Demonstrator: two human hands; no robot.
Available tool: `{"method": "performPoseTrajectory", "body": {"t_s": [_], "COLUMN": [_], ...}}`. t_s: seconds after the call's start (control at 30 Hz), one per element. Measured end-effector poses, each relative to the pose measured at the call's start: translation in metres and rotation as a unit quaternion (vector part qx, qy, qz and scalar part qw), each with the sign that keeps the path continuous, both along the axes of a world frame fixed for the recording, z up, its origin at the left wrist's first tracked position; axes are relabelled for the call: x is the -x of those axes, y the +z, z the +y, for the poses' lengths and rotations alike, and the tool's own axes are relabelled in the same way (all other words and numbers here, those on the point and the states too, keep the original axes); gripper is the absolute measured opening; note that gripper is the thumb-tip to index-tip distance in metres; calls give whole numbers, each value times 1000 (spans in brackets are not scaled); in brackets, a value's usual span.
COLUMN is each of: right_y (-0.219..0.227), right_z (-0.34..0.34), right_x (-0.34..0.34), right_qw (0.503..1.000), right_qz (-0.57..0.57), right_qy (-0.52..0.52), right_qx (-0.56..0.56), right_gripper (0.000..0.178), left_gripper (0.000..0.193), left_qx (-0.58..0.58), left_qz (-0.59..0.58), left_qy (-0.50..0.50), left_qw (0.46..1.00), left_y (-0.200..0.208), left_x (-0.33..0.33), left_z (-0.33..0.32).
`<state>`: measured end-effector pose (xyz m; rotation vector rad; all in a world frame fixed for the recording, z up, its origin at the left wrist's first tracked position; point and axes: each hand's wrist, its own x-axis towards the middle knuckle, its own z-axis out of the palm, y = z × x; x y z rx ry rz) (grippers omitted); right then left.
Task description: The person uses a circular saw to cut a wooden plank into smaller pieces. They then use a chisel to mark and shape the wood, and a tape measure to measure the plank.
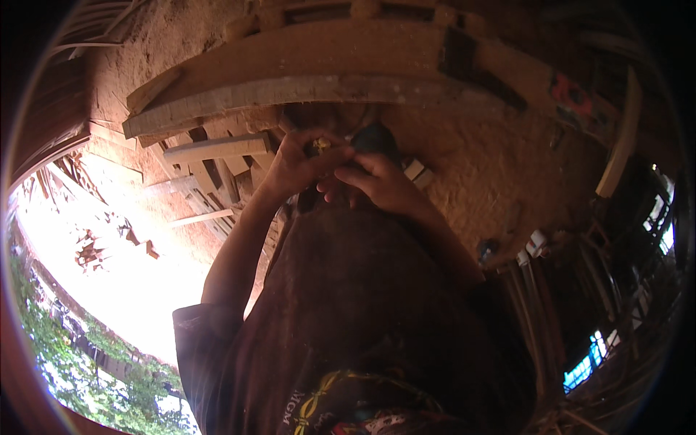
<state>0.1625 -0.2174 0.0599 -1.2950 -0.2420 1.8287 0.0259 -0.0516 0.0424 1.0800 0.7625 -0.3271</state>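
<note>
Both hands meet in front of my dark shirt. My left hand [296, 159] is closed, with its fingers bent round a small yellow thing [320, 146] whose kind I cannot make out. My right hand [378, 181] touches the left fingertips. Its fingers are curled, and what they hold, if anything, is hidden. Just beyond the hands is a dark rounded object [375, 138], partly covered by them and too dim to name.
A long wooden beam [312, 93] lies across the sawdust-covered ground [471, 167] ahead. Wood offcuts [217, 150] are piled to the left, near a brightly lit area. A plank [620, 156] is at the far right. Slender poles [533, 312] stand in shadow at lower right.
</note>
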Motion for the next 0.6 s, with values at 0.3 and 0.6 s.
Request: {"method": "performPoseTrajectory", "body": {"t_s": [0.3, 0.6], "right_y": [-12, -16], "right_z": [-9, 19], "right_x": [12, -11], "right_qw": [966, 977], "right_qz": [111, 22], "right_qy": [-235, -214], "right_qx": [-1, -8], "right_gripper": [50, 60], "left_gripper": [25, 29], "left_qx": [23, 86], "left_qz": [-7, 22], "left_qy": [45, 133], "left_qw": [999, 987], "left_y": [-8, -26], "left_x": [-22, -37], "left_z": [-6, -3]}}
